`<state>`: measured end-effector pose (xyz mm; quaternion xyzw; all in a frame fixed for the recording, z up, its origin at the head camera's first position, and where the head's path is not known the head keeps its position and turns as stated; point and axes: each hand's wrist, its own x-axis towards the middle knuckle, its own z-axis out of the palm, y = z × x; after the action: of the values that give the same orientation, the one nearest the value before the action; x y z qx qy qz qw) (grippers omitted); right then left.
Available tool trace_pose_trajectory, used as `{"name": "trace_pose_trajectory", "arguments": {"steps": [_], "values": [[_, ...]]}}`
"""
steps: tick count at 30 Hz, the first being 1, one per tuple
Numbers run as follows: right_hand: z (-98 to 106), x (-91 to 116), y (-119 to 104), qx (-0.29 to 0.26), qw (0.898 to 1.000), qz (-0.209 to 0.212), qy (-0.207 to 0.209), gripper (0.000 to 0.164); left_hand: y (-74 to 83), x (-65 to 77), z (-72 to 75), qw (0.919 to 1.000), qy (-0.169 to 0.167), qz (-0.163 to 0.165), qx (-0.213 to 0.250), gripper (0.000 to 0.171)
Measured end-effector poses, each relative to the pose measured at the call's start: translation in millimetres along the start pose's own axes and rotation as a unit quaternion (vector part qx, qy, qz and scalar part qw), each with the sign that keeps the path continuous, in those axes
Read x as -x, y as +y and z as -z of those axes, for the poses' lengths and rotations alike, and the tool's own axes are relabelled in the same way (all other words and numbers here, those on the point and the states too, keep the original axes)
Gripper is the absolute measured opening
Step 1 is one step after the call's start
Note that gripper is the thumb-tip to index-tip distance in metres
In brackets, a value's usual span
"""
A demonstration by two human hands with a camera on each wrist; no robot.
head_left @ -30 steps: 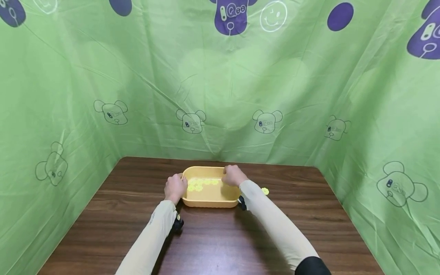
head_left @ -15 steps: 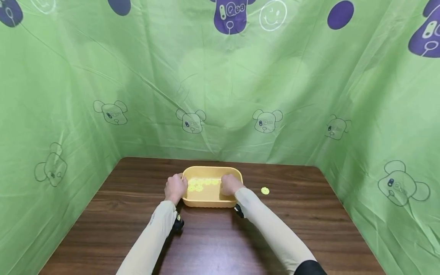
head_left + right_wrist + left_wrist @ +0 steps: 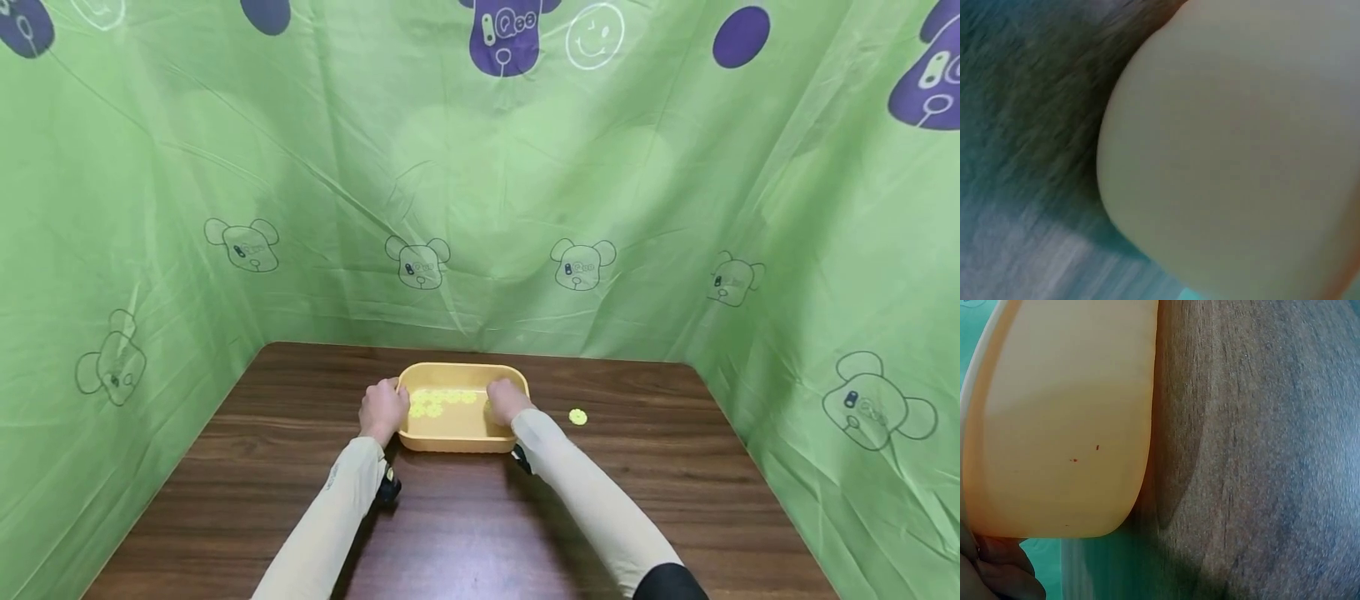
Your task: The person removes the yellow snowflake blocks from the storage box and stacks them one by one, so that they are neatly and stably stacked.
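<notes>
A shallow yellow plastic basin (image 3: 457,445) with rounded corners stands on the table. My left hand (image 3: 382,412) grips its left rim; in the left wrist view, curled fingers (image 3: 1007,569) show at the rim's corner. My right hand (image 3: 507,402) reaches down inside the basin's right end, fingers mostly hidden. A sliver of yellow shows right by its fingertips, and I cannot tell whether they pinch it. Several small yellow flower-shaped pieces (image 3: 427,406) lie on the basin's floor, left and middle. The right wrist view has only the basin's outer wall (image 3: 1229,150) up close.
One more yellow flower-shaped piece (image 3: 577,417) lies on the table to the right of the basin. The dark wood table (image 3: 465,533) runs back to a green printed curtain (image 3: 495,192), which encloses the back and both sides.
My right hand has come down from above the basin's right part to inside it, then shifted slightly right. The left hand and the basin have stayed in place.
</notes>
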<state>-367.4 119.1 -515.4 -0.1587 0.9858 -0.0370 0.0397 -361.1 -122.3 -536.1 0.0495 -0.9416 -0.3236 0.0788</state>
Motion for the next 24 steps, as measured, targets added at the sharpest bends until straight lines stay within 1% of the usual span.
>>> {"name": "trace_pose_trajectory", "arguments": {"steps": [3,5,10,13,16,19,21,24], "values": [[-1.6,-1.3,0.1,-0.012,1.0,-0.002,0.001,0.004,0.2,0.5,-0.2,1.0,0.0,-0.002,0.0,0.034],[-1.0,-1.3,-1.0,-0.019,1.0,-0.002,-0.001,0.008,0.1,0.7,-0.5,1.0,0.001,-0.001,0.001,0.034],[1.8,2.2,-4.1,-0.048,0.999,-0.005,-0.005,0.033,-1.1,1.2,-2.0,1.0,-0.003,-0.003,-0.003,0.036],[1.6,3.8,-3.7,-0.061,0.998,0.0,0.007,0.041,-1.1,-0.2,-2.7,1.0,-0.005,-0.005,-0.005,0.035],[-1.1,4.6,-2.1,-0.061,0.998,0.009,0.028,0.037,-0.9,-1.3,-2.3,1.0,-0.006,-0.004,-0.002,0.034],[-3.4,5.3,-0.3,-0.072,0.996,0.018,0.041,0.026,-1.1,-2.3,-1.0,0.9999,-0.011,-0.001,0.001,0.035],[-3.1,6.1,1.2,-0.087,0.995,0.025,0.043,0.021,-1.2,-2.7,0.3,0.9999,-0.014,0.0,0.002,0.036],[0.3,7.7,5.2,-0.117,0.991,0.046,0.051,0.017,-0.2,-4.1,1.4,0.9999,-0.014,-0.001,0.004,0.036]]}}
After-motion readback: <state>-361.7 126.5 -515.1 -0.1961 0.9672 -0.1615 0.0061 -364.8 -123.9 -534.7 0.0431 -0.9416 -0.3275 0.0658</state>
